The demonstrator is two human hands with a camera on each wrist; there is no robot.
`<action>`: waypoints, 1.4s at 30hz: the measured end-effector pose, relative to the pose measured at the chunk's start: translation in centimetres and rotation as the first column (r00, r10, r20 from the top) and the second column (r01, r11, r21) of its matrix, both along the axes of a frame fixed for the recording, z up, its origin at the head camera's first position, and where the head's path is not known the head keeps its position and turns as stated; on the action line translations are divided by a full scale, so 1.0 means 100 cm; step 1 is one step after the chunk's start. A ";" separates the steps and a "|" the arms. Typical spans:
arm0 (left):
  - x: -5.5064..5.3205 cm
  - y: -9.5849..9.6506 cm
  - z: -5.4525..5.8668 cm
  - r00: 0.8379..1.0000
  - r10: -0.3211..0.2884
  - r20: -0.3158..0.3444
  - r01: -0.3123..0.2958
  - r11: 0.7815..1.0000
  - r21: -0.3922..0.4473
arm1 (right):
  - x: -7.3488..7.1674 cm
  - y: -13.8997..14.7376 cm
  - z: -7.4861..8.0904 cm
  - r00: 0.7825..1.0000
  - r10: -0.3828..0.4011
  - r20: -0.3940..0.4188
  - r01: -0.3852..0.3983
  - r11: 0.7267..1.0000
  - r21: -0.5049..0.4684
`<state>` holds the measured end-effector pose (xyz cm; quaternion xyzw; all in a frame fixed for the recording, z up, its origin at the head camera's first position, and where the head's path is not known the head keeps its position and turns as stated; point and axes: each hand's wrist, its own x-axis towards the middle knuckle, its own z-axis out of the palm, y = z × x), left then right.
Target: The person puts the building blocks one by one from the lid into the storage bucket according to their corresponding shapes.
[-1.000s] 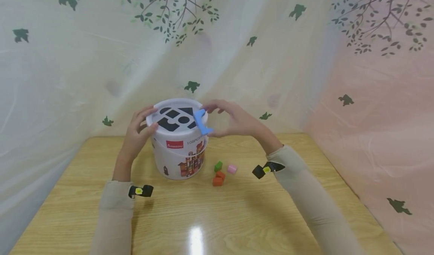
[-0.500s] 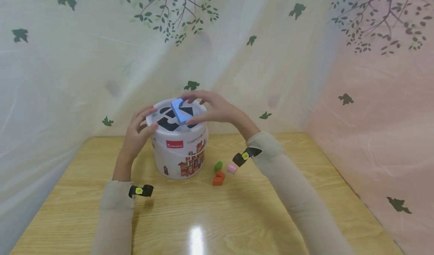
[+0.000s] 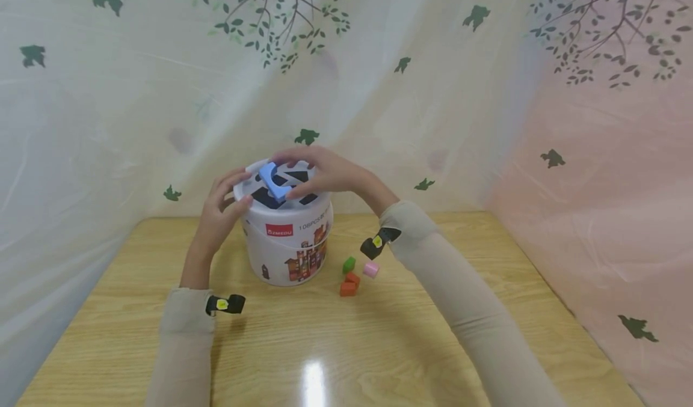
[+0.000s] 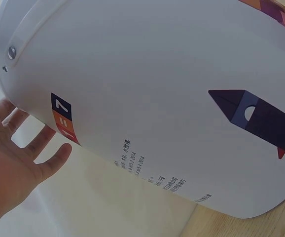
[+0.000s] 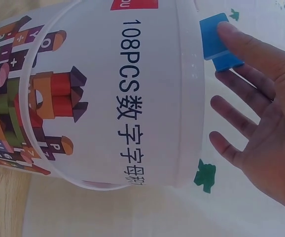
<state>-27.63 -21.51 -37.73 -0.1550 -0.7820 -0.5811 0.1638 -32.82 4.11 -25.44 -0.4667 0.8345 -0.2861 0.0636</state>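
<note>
A white bucket (image 3: 284, 244) with printed castle pictures stands on the table, its lid (image 3: 246, 192) cut with black-looking shaped holes. My left hand (image 3: 218, 205) rests against the bucket's left rim; in the left wrist view its spread, relaxed fingers (image 4: 50, 163) lie along the bucket's side. Just above the lid, my right hand (image 3: 330, 171) pinches a blue arch-shaped block (image 3: 274, 183) between thumb and fingers at its ends. The block's notch faces the right palm. In the right wrist view, the thumb presses on the blue block (image 5: 219, 39), while the other fingers stay loosely extended.
Right of the bucket lie a green block (image 3: 349, 265), a pink block (image 3: 370, 269) and two orange blocks (image 3: 348, 288), close together on the wooden table (image 3: 281, 341). A patterned curtain (image 3: 379, 106) hangs behind the table and along its sides.
My right hand has carried the blue arch-shaped block leftward from the lid's right edge to over its middle-left, turning it slightly. The left hand and the bucket have stayed put.
</note>
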 end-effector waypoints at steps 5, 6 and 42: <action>0.001 0.000 0.000 1.000 -0.005 0.000 0.005 1.000 -0.003 | -0.004 -0.005 -0.002 1.000 0.017 0.018 -0.018 0.999 0.031; 0.001 0.000 0.000 1.000 -0.007 -0.002 0.007 1.000 -0.002 | -0.005 -0.006 -0.002 1.000 0.021 0.021 -0.022 0.999 0.038; 0.001 -0.002 0.000 0.999 -0.033 -0.014 0.033 0.999 0.018 | -0.005 -0.026 -0.005 0.991 0.059 0.118 -0.084 0.971 0.223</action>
